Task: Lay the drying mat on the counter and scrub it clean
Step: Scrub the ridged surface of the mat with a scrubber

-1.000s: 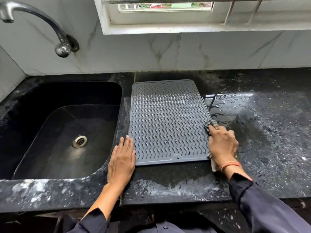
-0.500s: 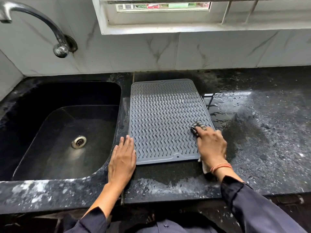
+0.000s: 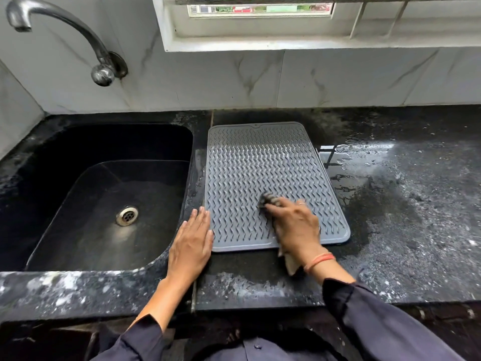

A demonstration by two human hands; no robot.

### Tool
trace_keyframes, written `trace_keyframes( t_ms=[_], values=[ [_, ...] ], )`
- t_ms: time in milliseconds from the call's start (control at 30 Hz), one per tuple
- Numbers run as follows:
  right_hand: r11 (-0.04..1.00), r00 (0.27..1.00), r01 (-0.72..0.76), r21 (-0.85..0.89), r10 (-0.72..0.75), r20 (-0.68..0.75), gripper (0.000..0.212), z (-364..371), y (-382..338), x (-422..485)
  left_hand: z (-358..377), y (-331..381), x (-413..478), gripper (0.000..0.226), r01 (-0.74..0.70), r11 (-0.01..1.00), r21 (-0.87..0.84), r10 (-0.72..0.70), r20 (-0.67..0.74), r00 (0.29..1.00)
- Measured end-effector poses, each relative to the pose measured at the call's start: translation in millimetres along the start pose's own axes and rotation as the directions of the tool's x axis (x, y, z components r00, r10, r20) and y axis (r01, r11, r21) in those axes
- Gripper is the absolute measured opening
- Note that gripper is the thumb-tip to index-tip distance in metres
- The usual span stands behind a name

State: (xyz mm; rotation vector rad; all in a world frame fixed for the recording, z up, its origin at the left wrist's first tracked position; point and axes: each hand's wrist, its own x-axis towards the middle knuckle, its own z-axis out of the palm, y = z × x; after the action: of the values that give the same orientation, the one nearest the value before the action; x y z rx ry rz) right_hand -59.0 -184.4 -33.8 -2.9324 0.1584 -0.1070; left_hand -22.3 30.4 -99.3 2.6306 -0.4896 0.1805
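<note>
My right hand point(image 3: 294, 225) closed on scrubber point(image 3: 268, 200), left hand point(image 3: 192, 241) flat, open, pinning mat point(image 3: 260, 162); wet table point(image 3: 390, 204), mat could slide sinkward.

Soft window point(image 3: 260, 7) daylight, edges warped

Text: we can read none.
Mat point(image 3: 265, 165): we see only a wavy ridge pattern, no lettering or brand.
</note>
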Motion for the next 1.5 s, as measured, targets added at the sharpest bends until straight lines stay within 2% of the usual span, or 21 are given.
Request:
trace_keyframes(
  t_ms=[67,133,200,300,400,467,533,633,700,800,833,867,933,1000,1067,1133,1200,1300,1400,1433,1500],
  values=[
    [0.992,0.990,-0.124,-0.010,0.123,-0.064,0.028,3.5,5.0,0.8,-0.7,0.2,-0.5,0.067,0.001,1.000,-0.015,-0.001,0.006,1.000],
    [0.993,0.989,-0.110,0.036,0.113,-0.093,0.015,13.8,-19.7,-4.0,-0.3,1.9,-0.1,0.069,0.008,1.000,-0.010,-0.008,0.011,1.000],
    [0.993,0.996,0.025,0.119,-0.014,-0.093,0.016,25.9,-59.9,-11.0,-0.3,2.0,0.7,0.068,-0.002,1.000,0.005,0.002,0.020,1.000],
    [0.960,0.980,0.193,0.205,-0.198,0.007,0.024,26.8,-102.9,-22.0,-2.1,-2.7,-1.4,0.057,-0.012,1.000,0.004,0.012,0.058,0.998],
    [0.945,0.954,0.293,0.148,-0.298,0.012,0.025,16.2,-82.8,-25.1,-1.0,-2.4,-3.8,0.061,0.000,1.000,0.029,-0.001,0.040,0.999],
    [0.970,0.971,0.240,0.048,-0.240,-0.013,0.026,10.0,-45.5,-19.1,-0.2,-0.5,-2.9,0.062,-0.005,0.999,0.054,0.004,0.020,1.000],
    [0.997,0.997,0.077,-0.006,-0.077,-0.025,0.034,1.2,-1.6,-10.3,0.0,0.7,-1.8,0.064,-0.012,0.998,0.068,0.011,0.024,1.000],
    [0.988,0.985,-0.147,-0.036,0.143,-0.095,0.033,1.4,21.6,-6.3,-0.5,3.6,-3.0,0.067,-0.010,0.998,0.070,0.009,0.011,1.000],
    [0.992,0.985,-0.127,-0.005,0.126,-0.121,0.026,10.8,-8.1,-9.2,-0.4,6.1,-3.3,0.068,-0.002,0.998,0.062,0.001,0.021,1.000],
    [0.998,0.999,0.046,0.042,-0.046,-0.014,0.020,28.3,-61.0,-20.1,-2.4,7.7,-2.5,0.070,-0.006,0.998,0.055,0.005,0.021,1.000],
    [0.994,0.994,0.104,0.041,-0.105,0.021,0.018,27.6,-62.9,-22.6,-3.6,8.1,-2.8,0.070,-0.007,0.998,0.057,0.006,0.022,1.000],
    [0.986,0.987,0.162,0.034,-0.162,-0.005,0.016,24.6,-54.3,-22.8,-4.4,7.6,-3.2,0.070,-0.009,0.998,0.057,0.008,0.022,1.000],
    [0.987,0.985,0.161,-0.005,-0.161,-0.069,0.017,18.0,-15.8,-20.0,-4.8,6.2,-5.2,0.068,-0.010,0.999,0.053,0.008,0.025,1.000],
    [0.996,0.993,-0.052,-0.068,0.044,-0.107,0.026,4.8,32.1,-15.5,-2.3,5.2,-4.5,0.066,-0.008,0.998,0.060,0.006,0.018,1.000],
    [0.959,0.949,-0.275,-0.065,0.261,-0.175,0.031,-8.0,68.8,-12.8,0.2,5.9,-3.4,0.064,0.006,0.999,0.054,-0.006,0.006,1.000],
    [0.935,0.911,-0.355,-0.005,0.344,-0.227,0.029,-7.5,68.9,-9.2,0.7,7.2,-2.9,0.064,0.011,0.999,0.050,-0.011,-0.005,1.000],
    [0.960,0.940,-0.276,0.045,0.279,-0.198,0.020,-0.3,31.0,-10.3,0.2,8.4,-3.1,0.066,0.009,0.998,0.058,-0.008,-0.005,1.000],
    [0.994,0.994,-0.064,0.083,0.071,-0.080,0.007,20.9,-22.8,-22.2,-0.3,7.9,-3.8,0.067,0.006,0.998,0.068,-0.006,0.002,1.000],
    [0.995,0.992,0.098,0.024,-0.096,-0.085,0.020,17.3,-9.1,-27.8,-0.4,5.3,-4.1,0.066,0.008,0.998,0.059,-0.009,0.014,1.000],
    [0.997,0.991,0.075,0.016,-0.072,-0.112,0.025,11.9,8.0,-25.3,-0.6,4.8,-4.3,0.066,0.010,0.998,0.056,-0.011,0.013,1.000],
    [0.991,0.974,-0.134,-0.009,0.130,-0.186,0.031,-1.5,51.5,-15.4,-0.6,6.0,-3.6,0.065,0.011,0.999,0.051,-0.011,0.008,1.000]
  ],
)
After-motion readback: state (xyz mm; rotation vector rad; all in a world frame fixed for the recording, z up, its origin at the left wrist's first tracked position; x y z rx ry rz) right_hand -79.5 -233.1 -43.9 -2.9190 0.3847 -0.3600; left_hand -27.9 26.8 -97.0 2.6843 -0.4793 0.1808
